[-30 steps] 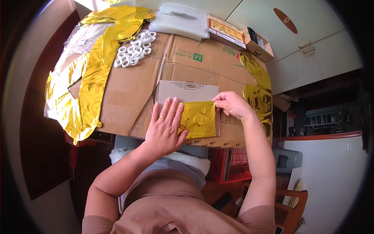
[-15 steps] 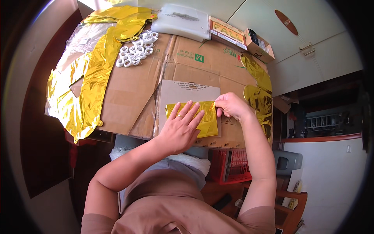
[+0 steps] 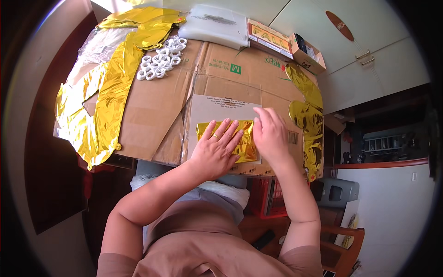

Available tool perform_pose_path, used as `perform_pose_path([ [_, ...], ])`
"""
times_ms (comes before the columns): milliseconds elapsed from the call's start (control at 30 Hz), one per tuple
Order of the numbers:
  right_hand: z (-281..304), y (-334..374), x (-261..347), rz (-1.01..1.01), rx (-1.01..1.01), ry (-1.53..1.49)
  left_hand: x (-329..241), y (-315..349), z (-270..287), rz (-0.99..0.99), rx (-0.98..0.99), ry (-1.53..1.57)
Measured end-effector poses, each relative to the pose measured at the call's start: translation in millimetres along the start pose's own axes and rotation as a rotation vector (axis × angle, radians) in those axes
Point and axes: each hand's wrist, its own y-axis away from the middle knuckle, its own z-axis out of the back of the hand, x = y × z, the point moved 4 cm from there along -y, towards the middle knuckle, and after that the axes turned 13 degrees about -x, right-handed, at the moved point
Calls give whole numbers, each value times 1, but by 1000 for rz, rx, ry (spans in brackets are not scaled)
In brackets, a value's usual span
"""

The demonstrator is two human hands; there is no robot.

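A folded gold foil balloon point(image 3: 247, 144) lies on a clear plastic bag point(image 3: 201, 112) with a pale panel and small print, near the front edge of the cardboard. My left hand point(image 3: 217, 147) rests flat on the foil, fingers spread, a ring on one finger. At the foil's right edge is my right hand point(image 3: 272, 136), its fingers stretched out close together and its thumb against the edge. I see nothing gripped in it, though its palm side is hidden.
Flattened gold balloons point(image 3: 117, 87) lie on the left and more gold foil point(image 3: 307, 115) along the right edge. White ribbon coils point(image 3: 159, 63), stacked clear bags point(image 3: 214, 30) and small boxes point(image 3: 270, 39) sit at the back of the cardboard surface point(image 3: 152, 115). A red crate point(image 3: 270, 198) stands below.
My right hand has let go of the foil's upper right corner and turned, fingers now straighter along the right edge. The foil's right side looks drawn in slightly. My left hand stays put.
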Motion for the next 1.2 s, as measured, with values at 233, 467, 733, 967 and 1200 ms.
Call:
perform_pose_path([
  [233, -40, 49, 15, 165, 173, -174, 2, 2, -3, -10, -121, 54],
  [467, -45, 56, -4, 144, 196, 58, 14, 8, 15, 96, -117, 88],
  [733, -43, 56, -2, 135, 161, 157, 23, 39, 32, 203, -122, -72],
  [967, -36, 57, -1, 64, 159, 125, 17, 66, 50, 269, -236, -28],
  [1200, -27, 59, 15, 152, 168, 102, 13, 76, 50, 204, -328, 62],
])
